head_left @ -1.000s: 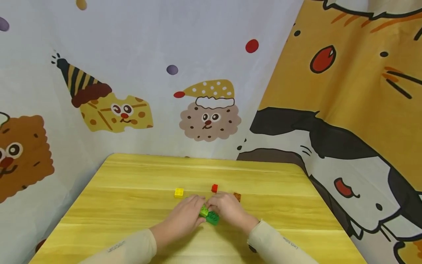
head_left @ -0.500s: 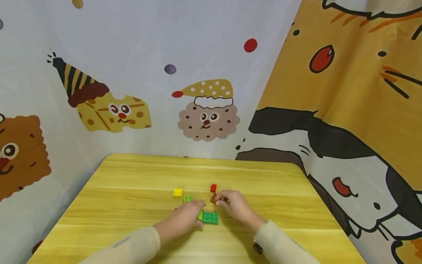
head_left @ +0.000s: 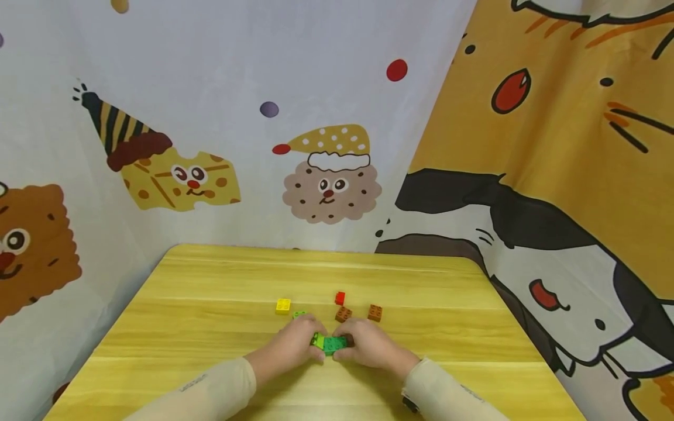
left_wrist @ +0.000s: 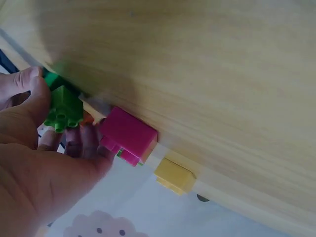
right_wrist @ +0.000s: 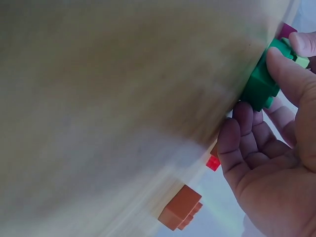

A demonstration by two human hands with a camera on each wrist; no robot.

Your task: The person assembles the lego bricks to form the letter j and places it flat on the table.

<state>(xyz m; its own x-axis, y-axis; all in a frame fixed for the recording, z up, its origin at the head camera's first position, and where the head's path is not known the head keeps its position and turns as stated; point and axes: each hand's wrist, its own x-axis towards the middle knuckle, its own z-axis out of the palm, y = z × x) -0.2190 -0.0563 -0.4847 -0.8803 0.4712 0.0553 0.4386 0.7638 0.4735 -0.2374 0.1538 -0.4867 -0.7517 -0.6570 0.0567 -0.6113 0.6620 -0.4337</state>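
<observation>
In the head view, my left hand [head_left: 296, 339] grips a light green brick [head_left: 318, 341] between thumb and fingers. Against it stands a dark green brick [head_left: 332, 345], whose right end my right hand [head_left: 370, 343] holds. The left wrist view shows the light green brick [left_wrist: 67, 106] studs outward, with the dark green one [left_wrist: 52, 79] behind it. In the right wrist view, thumb and fingers hold the dark green brick [right_wrist: 260, 83], and its other fingers are curled below it. Whether the two bricks are joined I cannot tell.
Beyond the hands lie a yellow brick [head_left: 283, 306], another light green brick [head_left: 299, 314], a red brick [head_left: 340, 298] and two brown bricks, one left [head_left: 344, 314] and one right [head_left: 375, 313]. A magenta brick [left_wrist: 129, 133] sits beside my left fingers. Printed cloth hangs behind the table.
My right hand has left the brown bricks and come down to the dark green brick's right end. My left hand stays on the light green brick. The dark green brick, slanted earlier, lies nearly level.
</observation>
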